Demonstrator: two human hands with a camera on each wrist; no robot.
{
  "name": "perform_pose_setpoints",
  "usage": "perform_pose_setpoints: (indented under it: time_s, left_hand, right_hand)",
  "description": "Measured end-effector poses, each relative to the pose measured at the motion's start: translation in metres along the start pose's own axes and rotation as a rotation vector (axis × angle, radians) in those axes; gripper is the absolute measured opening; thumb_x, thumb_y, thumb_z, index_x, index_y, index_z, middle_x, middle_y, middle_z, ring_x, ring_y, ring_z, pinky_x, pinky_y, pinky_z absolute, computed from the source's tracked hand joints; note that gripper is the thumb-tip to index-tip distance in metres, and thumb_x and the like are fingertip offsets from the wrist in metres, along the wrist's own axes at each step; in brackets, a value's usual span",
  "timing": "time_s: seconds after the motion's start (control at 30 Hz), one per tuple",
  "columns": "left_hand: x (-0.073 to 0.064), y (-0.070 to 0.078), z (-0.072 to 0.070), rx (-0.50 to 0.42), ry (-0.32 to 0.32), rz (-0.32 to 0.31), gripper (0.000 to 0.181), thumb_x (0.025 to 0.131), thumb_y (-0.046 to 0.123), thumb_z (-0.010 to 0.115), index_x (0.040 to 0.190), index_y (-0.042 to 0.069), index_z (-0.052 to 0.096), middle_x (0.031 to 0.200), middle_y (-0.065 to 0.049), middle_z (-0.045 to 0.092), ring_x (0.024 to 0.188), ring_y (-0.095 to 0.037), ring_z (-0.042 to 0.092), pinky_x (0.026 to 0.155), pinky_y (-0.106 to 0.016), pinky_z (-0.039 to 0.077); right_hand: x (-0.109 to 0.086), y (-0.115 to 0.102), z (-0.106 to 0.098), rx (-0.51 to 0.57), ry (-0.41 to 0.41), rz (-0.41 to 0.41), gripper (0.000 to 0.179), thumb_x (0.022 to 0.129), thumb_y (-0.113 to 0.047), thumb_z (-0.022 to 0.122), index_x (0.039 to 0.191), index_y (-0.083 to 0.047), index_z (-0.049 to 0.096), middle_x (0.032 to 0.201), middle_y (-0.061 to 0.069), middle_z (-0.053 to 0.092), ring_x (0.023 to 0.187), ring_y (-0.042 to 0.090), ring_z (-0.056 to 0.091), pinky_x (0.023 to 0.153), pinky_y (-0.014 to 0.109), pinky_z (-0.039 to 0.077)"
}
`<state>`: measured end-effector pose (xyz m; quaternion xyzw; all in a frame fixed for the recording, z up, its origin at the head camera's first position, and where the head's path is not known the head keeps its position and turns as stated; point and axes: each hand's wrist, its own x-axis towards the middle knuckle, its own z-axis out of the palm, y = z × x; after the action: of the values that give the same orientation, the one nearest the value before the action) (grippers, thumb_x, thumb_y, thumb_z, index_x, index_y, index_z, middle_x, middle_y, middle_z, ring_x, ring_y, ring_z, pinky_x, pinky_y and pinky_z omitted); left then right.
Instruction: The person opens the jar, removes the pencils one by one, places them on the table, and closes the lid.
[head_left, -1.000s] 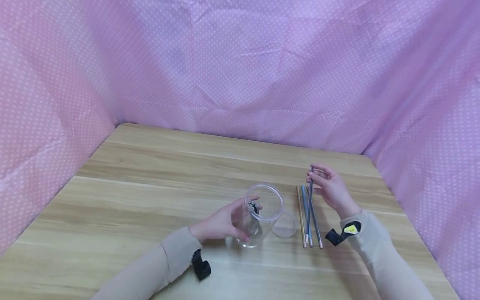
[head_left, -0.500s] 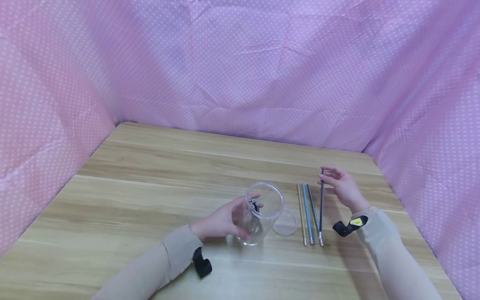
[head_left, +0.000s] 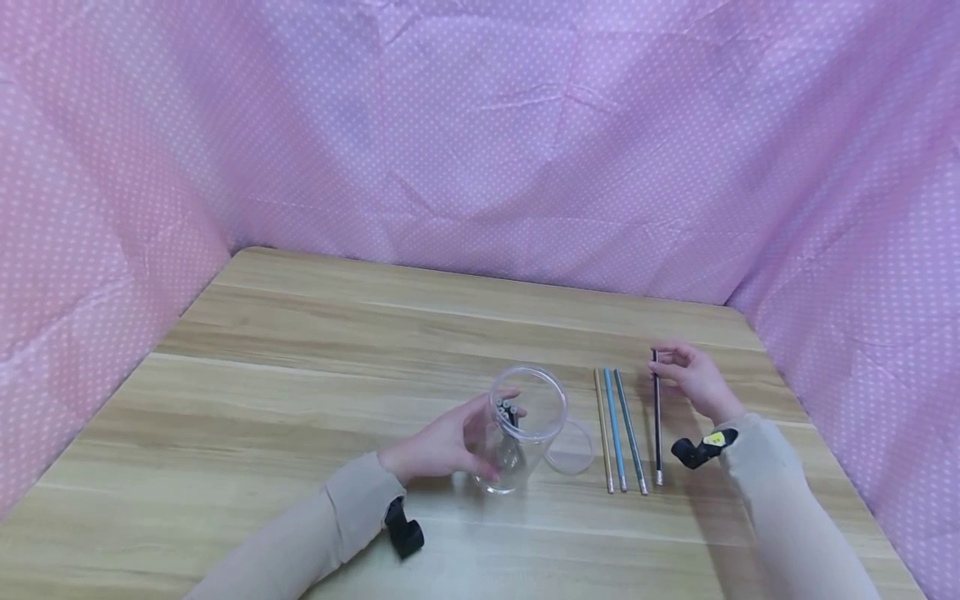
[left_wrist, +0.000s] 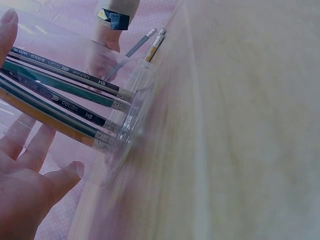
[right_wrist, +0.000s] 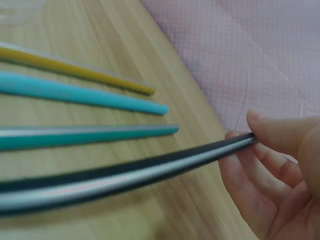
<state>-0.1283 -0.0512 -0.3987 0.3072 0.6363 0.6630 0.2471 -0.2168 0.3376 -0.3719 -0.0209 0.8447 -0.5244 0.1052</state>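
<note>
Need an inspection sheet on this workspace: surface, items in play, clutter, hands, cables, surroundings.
Surface: table, wood-grain top.
Items: clear cup with several pencils inside, eraser ends at its base; clear round lid beside it; yellow pencil, blue pencil and green pencil lying side by side, apart.
Clutter: nothing seen.
Hands: left hand grips the clear cup; right hand pinches a dark pencil by its non-eraser end; can't tell if its eraser touches wood.
Cables: nothing seen.
Surroundings: pink dotted cloth behind and at both sides.
</note>
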Motion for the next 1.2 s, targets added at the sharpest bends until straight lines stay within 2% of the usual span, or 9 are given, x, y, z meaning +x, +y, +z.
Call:
perform_pose_setpoints:
  time_s: [0.2,0.4,0.53,0.63,0.77,0.93,1.07,1.2]
  left_hand:
    - [0.000,-0.001,0.000,0.013,0.004,-0.005,0.099,0.067,-0.007,0.077,0.149,0.014,0.025,0.147,-0.017,0.040,0.134,-0.028,0.040,0.115,-0.051,0.021]
    - [-0.001,-0.002,0.002,0.004,0.004,0.005,0.099,0.067,-0.007,0.077,0.148,0.014,0.026,0.147,-0.019,0.039,0.137,-0.031,0.036,0.116,-0.050,0.019]
    - [-0.001,-0.002,0.003,-0.012,0.002,0.013,0.098,0.067,-0.008,0.077,0.148,0.012,0.025,0.147,-0.021,0.038,0.136,-0.035,0.035,0.116,-0.049,0.021]
    - [-0.001,-0.002,0.004,-0.020,0.002,0.020,0.098,0.066,-0.009,0.076,0.148,0.011,0.025,0.147,-0.023,0.037,0.136,-0.038,0.035,0.115,-0.047,0.024]
    - [-0.002,-0.001,0.006,-0.015,0.008,0.019,0.098,0.066,-0.009,0.077,0.148,0.012,0.026,0.147,-0.022,0.038,0.135,-0.037,0.036,0.115,-0.047,0.025]
    - [-0.002,-0.001,0.008,-0.012,0.011,0.004,0.100,0.067,-0.008,0.077,0.149,0.011,0.024,0.147,-0.020,0.038,0.136,-0.033,0.037,0.116,-0.049,0.021]
    - [-0.002,-0.003,0.010,-0.031,0.008,-0.002,0.101,0.066,-0.010,0.076,0.149,0.008,0.021,0.148,-0.020,0.037,0.136,-0.034,0.036,0.116,-0.049,0.021]
    - [-0.002,-0.002,0.011,-0.013,0.015,0.009,0.100,0.067,-0.010,0.076,0.149,0.008,0.022,0.148,-0.018,0.038,0.136,-0.032,0.037,0.116,-0.047,0.023]
  right_hand:
    - [0.004,0.011,0.001,-0.003,-0.020,0.000,0.055,0.092,-0.007,0.058,0.135,0.015,0.031,0.090,-0.014,0.061,0.080,-0.001,0.062,0.067,0.026,0.058]
    - [0.010,0.016,0.003,-0.047,-0.055,0.013,0.053,0.092,-0.009,0.059,0.134,0.014,0.036,0.096,-0.006,0.063,0.081,-0.002,0.061,0.071,0.024,0.057]
    - [0.012,0.017,0.004,-0.010,-0.113,0.049,0.056,0.091,-0.006,0.059,0.135,0.016,0.033,0.095,-0.005,0.063,0.082,-0.001,0.062,0.073,0.026,0.058]
    - [0.013,0.018,0.004,0.026,-0.176,0.069,0.058,0.090,-0.002,0.058,0.135,0.019,0.028,0.092,-0.008,0.062,0.082,0.001,0.062,0.074,0.027,0.058]
    - [0.013,0.020,0.006,0.040,-0.220,0.075,0.056,0.090,0.000,0.056,0.134,0.020,0.027,0.090,-0.010,0.062,0.080,0.002,0.062,0.073,0.025,0.057]
    - [0.013,0.022,0.011,0.009,-0.212,0.083,0.055,0.090,0.000,0.057,0.133,0.019,0.030,0.089,-0.012,0.062,0.078,0.001,0.061,0.071,0.024,0.057]
    - [0.013,0.022,0.013,-0.028,-0.204,0.094,0.054,0.089,-0.002,0.058,0.133,0.017,0.032,0.090,-0.011,0.062,0.077,0.001,0.060,0.071,0.024,0.056]
    - [0.015,0.020,0.015,-0.092,-0.191,0.099,0.053,0.090,-0.005,0.060,0.133,0.015,0.035,0.098,0.000,0.064,0.079,0.003,0.060,0.072,0.024,0.056]
